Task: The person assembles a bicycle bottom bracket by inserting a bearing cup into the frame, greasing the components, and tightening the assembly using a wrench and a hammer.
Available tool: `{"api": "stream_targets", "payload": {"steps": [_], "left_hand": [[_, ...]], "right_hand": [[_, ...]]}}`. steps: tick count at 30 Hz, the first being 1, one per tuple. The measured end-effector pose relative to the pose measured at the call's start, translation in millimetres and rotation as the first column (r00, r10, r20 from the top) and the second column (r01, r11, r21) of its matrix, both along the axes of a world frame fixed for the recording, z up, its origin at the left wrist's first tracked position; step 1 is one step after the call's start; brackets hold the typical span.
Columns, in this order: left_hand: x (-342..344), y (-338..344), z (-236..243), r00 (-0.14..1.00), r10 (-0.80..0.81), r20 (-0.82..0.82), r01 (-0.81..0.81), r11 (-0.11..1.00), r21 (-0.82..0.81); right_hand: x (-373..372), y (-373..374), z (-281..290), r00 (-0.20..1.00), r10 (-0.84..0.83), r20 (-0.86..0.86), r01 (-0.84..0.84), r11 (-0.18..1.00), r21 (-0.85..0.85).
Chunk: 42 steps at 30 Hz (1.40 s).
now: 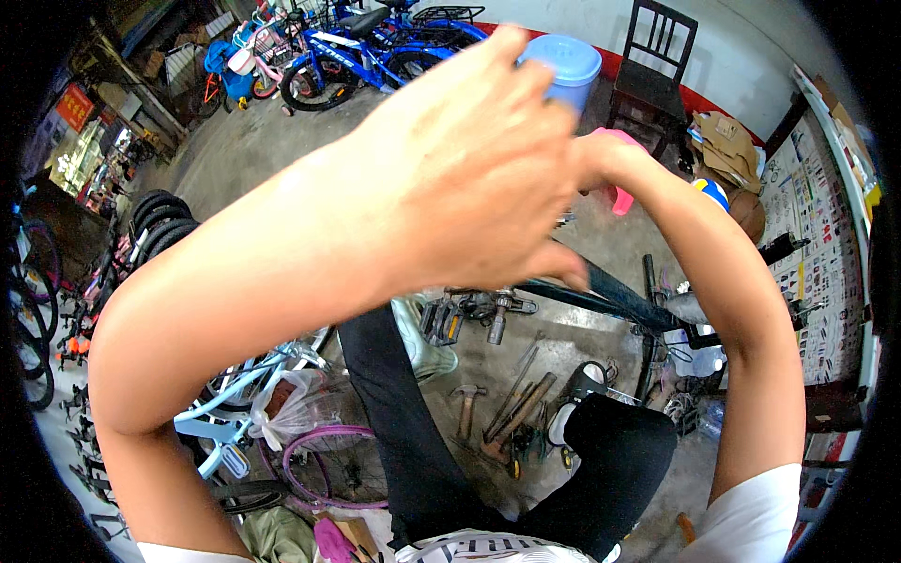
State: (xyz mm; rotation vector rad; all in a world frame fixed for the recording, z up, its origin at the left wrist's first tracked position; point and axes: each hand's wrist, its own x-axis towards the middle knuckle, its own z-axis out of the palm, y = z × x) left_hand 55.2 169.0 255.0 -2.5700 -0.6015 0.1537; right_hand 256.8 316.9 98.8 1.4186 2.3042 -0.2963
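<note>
My left hand [469, 178] is raised high across the middle of the view, its back toward me and slightly blurred. Its fingers bend away out of sight, and the thumb points down; whatever they hold is hidden. Behind it, my right hand [593, 159] shows only its wrist side, and its fingers are covered. A pink plastic thing [623, 199] appears beside the right wrist; I cannot tell whether they touch. Below both hands, a dark bicycle frame tube [610, 296] slants to the right. A pedal [453, 328] and other metal parts lie under the left hand.
On the concrete floor between my legs lie a hammer [466, 403] and several other tools. A purple-rimmed wheel [296, 469] and a light blue frame [208, 427] are at lower left. Farther off stand blue bicycles [343, 56], a blue lidded bin [568, 61] and a dark chair [648, 89].
</note>
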Motion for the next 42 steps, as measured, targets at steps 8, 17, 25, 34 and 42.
{"api": "stream_targets", "payload": {"steps": [8,17,25,34,42], "left_hand": [[-127,18,-158,0.936,0.315,-0.158,-0.35,0.886,-0.304],[-97,10,-124,0.924,0.338,-0.182,-0.376,0.889,-0.259],[-26,-4,13,0.966,0.204,0.16,-0.208,0.978,0.014],[-129,12,-203,0.865,0.477,-0.156,-0.497,0.777,-0.386],[-106,19,-161,0.943,0.331,-0.011,-0.315,0.887,-0.337]], "right_hand": [[-8,-11,10,0.972,0.169,0.162,-0.211,0.933,0.293],[-2,-19,-2,0.996,0.028,0.084,-0.044,0.98,0.192],[21,-16,-13,0.994,0.012,0.113,-0.033,0.982,0.186],[-21,-16,9,0.962,0.163,0.217,-0.22,0.937,0.27],[4,-16,-8,0.999,0.002,0.055,-0.015,0.97,0.242]]}}
